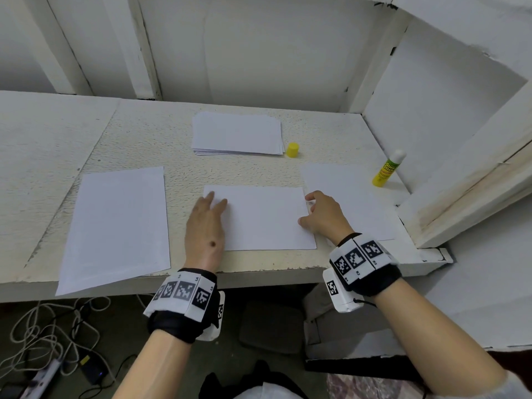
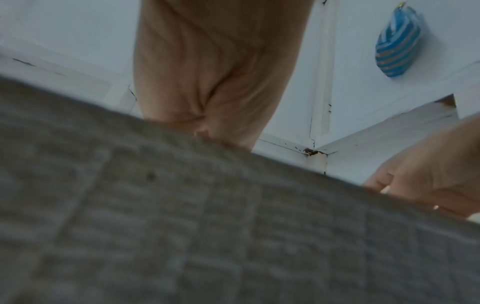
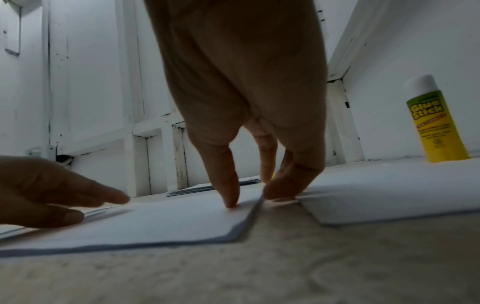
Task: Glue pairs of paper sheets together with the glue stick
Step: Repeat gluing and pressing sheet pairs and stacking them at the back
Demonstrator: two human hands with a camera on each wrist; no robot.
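Both hands on centre sheet (image 1: 266, 217) | left hand (image 1: 205, 226) flat, fingers straight on its left edge | right hand (image 1: 324, 216) fingertips curled at right edge | we judge paper light, floppy, slippery: hold by edges | glue stick (image 1: 387, 169) far right, uncapped.

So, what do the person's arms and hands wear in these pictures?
Both hands, left and right, are bare, as are the forearms. Each wrist has a black strap with white panels of black square-code markers and a white camera unit; a thin black cable leaves the right one.
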